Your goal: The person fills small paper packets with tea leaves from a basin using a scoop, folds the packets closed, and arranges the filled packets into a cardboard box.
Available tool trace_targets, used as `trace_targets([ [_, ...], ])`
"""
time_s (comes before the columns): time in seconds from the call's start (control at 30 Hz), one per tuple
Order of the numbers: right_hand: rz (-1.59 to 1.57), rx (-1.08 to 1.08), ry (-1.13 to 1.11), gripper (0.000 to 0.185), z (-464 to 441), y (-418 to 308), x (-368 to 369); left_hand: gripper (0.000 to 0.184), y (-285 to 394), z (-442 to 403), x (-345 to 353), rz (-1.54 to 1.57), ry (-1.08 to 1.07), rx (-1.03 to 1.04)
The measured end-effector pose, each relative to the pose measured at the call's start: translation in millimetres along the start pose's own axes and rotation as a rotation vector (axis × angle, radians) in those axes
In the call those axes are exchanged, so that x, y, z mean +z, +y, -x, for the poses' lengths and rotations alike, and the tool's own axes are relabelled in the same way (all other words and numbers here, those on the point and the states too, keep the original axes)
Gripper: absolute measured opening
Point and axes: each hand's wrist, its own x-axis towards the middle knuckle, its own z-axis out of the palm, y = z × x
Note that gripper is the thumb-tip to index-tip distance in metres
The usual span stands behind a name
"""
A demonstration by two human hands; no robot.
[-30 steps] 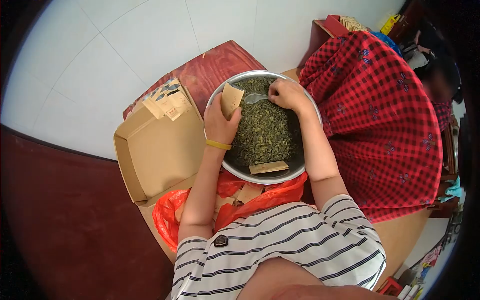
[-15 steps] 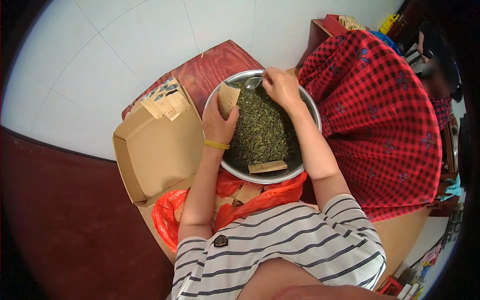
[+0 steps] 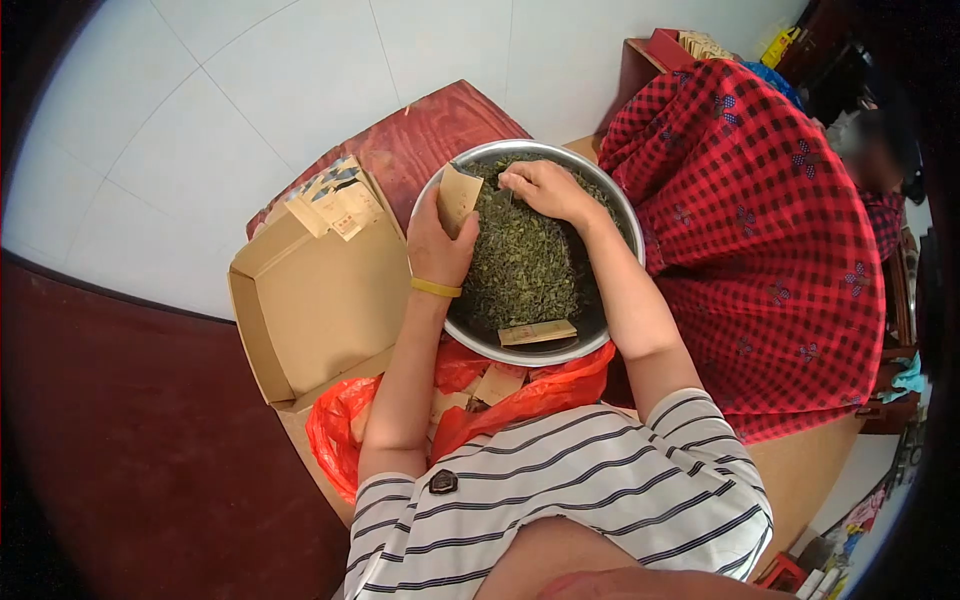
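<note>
A metal basin [image 3: 630,215] holds a heap of dried green leaves [image 3: 525,265] that look like tea. At its left rim, my left hand [image 3: 438,245] is closed around a small brown paper packet [image 3: 460,195], upright with its top open. Over the far part of the heap, my right hand [image 3: 545,190] grips a spoon, whose bowl is now mostly hidden at the leaves. A small stack of flat packets [image 3: 538,333] lies on the basin's near inner edge.
To the left is a shallow cardboard box [image 3: 320,310] with several packets [image 3: 340,205] at its far corner. A red plastic bag [image 3: 340,420] with packets sits before the basin. Red checked cloth [image 3: 750,250] drapes at right; another person [image 3: 880,150] is beyond it.
My right hand has moved down and slightly left, bringing the spoon from beside the packet's mouth into the leaves. My left hand and the packet stay nearly still.
</note>
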Motion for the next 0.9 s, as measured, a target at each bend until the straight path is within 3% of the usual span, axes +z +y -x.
trace_targets([
  [0.23,-0.279,0.092,0.032,0.040,-9,16,8,0.059,-2,0,1,-0.008,-0.010,0.047],
  [0.4,-0.605,0.207,0.189,0.041,-8,15,-6,0.059,-5,0,2,-0.044,-0.013,0.141],
  [0.57,-0.765,0.142,0.377,0.042,-4,3,-19,0.058,2,1,-1,-0.106,-0.074,0.096],
  [0.9,-0.795,0.092,0.392,0.039,3,-18,-19,0.059,3,2,-1,-0.153,-0.173,0.081],
])
